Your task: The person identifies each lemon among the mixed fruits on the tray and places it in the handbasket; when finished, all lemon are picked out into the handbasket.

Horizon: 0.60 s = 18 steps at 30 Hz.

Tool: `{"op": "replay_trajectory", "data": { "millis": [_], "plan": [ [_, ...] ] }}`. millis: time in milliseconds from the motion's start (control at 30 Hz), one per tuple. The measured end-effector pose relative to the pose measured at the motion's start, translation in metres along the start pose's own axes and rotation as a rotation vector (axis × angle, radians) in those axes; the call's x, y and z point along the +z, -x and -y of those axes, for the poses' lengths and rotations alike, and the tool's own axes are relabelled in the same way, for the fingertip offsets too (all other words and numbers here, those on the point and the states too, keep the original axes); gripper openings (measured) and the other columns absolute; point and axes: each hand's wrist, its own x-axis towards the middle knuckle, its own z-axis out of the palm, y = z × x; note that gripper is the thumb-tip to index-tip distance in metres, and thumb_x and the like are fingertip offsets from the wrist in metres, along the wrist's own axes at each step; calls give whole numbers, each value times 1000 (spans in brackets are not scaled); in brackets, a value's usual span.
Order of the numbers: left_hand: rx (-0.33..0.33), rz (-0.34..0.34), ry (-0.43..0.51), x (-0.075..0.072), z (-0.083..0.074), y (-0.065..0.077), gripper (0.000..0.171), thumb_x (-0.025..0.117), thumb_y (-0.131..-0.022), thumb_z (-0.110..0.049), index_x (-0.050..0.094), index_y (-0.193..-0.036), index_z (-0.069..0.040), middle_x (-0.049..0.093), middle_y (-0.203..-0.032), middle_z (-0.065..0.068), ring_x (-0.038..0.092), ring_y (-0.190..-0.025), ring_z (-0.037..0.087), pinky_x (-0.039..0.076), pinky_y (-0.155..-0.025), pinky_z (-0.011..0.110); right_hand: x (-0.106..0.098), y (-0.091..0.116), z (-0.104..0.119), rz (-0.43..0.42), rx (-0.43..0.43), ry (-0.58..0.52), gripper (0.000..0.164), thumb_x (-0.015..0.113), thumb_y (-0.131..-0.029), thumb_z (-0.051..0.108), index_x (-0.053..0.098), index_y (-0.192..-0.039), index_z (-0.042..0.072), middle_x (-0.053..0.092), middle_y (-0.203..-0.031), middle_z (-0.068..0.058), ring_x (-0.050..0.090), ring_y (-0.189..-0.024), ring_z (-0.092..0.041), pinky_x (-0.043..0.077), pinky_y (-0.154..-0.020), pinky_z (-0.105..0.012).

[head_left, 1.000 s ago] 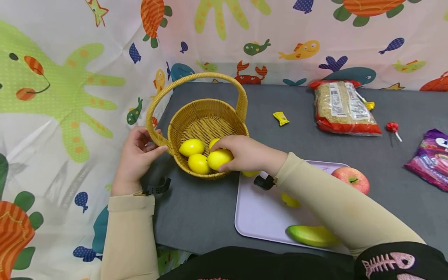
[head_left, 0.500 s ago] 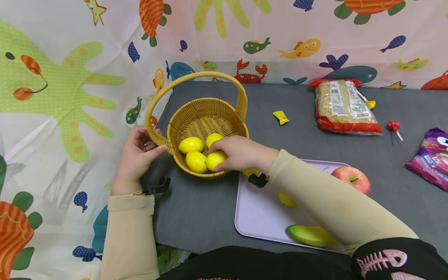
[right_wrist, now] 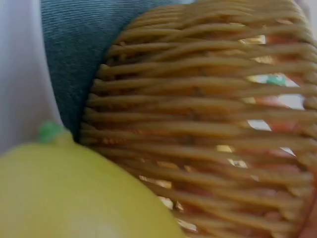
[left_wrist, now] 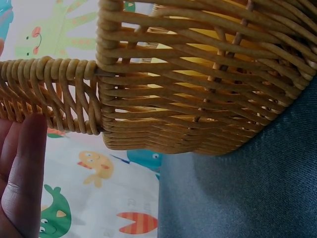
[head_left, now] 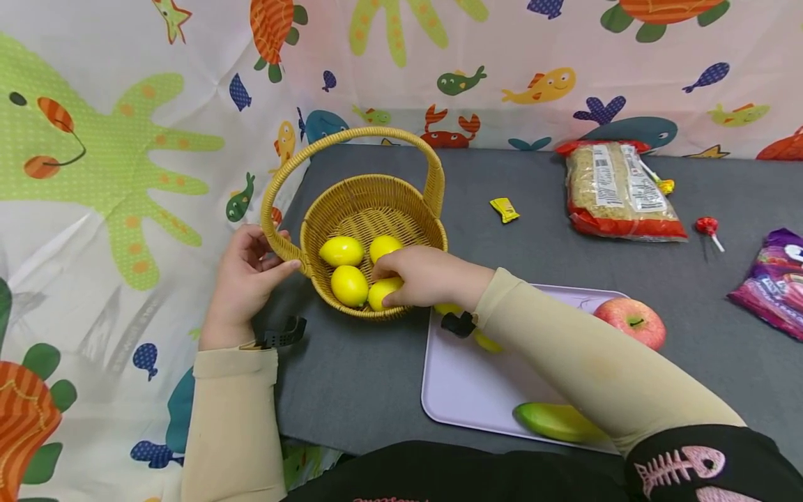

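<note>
A wicker basket with a tall arched handle stands on the grey table. My left hand holds the foot of the handle on the left side, thumb and fingers about it. In the left wrist view the fingers show against the woven handle. Several yellow lemons lie inside the basket, among them one lemon at the left and another lemon below it. My right hand reaches over the near right rim and grips a lemon low in the basket.
Under my right forearm is a lilac tray with an apple, a green-yellow mango-like fruit and yellow fruit partly hidden. Behind lie a yellow wrapped candy, a red-edged bag, a lollipop and a purple packet.
My right hand has moved slightly left and lower into the basket with its lemon. The other lemons have shifted a little up and left. My left hand stays at the handle.
</note>
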Motion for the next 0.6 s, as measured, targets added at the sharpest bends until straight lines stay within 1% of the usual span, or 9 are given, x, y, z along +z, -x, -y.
{"op": "replay_trajectory", "data": {
  "millis": [100, 200, 333, 400, 500, 600],
  "plan": [
    [11, 2, 9, 0, 2, 0, 46, 79, -78, 13, 56, -115, -3, 62, -110, 9, 64, -111, 23, 56, -87, 20, -7, 7, -1, -19, -15, -92, 43, 76, -92, 34, 66, -130, 19, 67, -124, 4, 60, -109, -15, 49, -98, -35],
    [23, 1, 16, 0, 2, 0, 45, 78, -78, 14, 55, -114, -1, 62, -110, 9, 64, -110, 23, 57, -87, 20, -15, 19, -1, -46, -22, -161, 41, 76, -92, 32, 65, -130, 20, 67, -128, 2, 62, -113, -17, 51, -97, -37],
    [24, 1, 17, 0, 3, 0, 45, 79, -78, 14, 56, -114, -2, 63, -110, 8, 64, -110, 22, 56, -87, 20, -27, 44, -2, -107, -39, -205, 39, 77, -91, 29, 65, -128, 21, 67, -127, 4, 63, -115, -19, 52, -97, -40],
    [23, -1, 17, -1, 3, 0, 45, 79, -78, 13, 56, -114, -3, 63, -109, 7, 65, -111, 20, 57, -87, 20, -31, 58, -3, -134, -44, -226, 39, 78, -91, 27, 66, -127, 22, 67, -125, 7, 64, -114, -18, 52, -98, -41],
    [24, 1, 17, 0, 3, 0, 45, 78, -78, 14, 56, -114, -3, 63, -108, 8, 65, -111, 18, 57, -87, 20, -34, 80, -10, -154, -20, -247, 40, 78, -91, 27, 65, -129, 25, 67, -123, 10, 63, -115, -17, 52, -99, -44],
    [21, 0, 20, 1, 2, 0, 45, 78, -79, 14, 56, -114, -3, 62, -107, 8, 65, -111, 16, 57, -88, 21, -31, 98, -20, -150, 19, -250, 42, 79, -90, 28, 65, -129, 25, 68, -123, 7, 61, -116, -18, 52, -99, -49]
  ]
}}
